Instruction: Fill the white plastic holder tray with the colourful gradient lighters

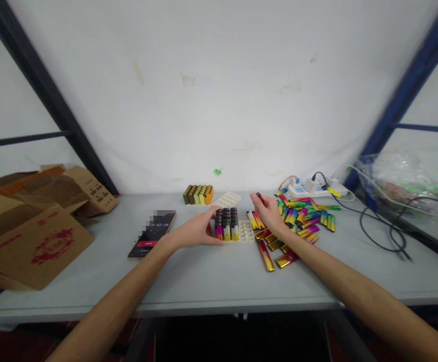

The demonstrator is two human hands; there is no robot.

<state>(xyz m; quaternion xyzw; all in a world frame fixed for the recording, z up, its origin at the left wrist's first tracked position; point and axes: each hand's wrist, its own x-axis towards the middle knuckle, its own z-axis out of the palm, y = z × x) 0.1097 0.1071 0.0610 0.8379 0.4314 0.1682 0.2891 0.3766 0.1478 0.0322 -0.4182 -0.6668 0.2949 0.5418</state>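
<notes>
Standing upright in a white tray (246, 231): black-topped lighters (226, 231), massed in columns at its left end, near the middle of the tabletop (192, 286). Front row, left to right: one magenta fading to yellow, two pale silvery-white fading to yellow. Remaining tray: round, off-white pockets, unfilled, at right.

Left hand (198, 229): clamped about the loaded tray's left end, thumb in front, fingers towards the rear.

Right hand (269, 213): closed on a single dark red lighter (258, 196), held above the tray's right side; only its upper end shows, the rest covered by the fingers.

Loose lighters (302, 216), one heap, right of the tray: glossy metallic bodies, red-to-gold, magenta-to-yellow, blue-to-green-to-yellow; lying flat at mixed angles, several overlapping. One red-to-gold piece (266, 256) lies at the near edge.

Behind: a second white tray (228, 199), unfilled; beside it, a block of lighters (199, 197), black-topped, in dark green, brown, yellow-green and orange.
</notes>
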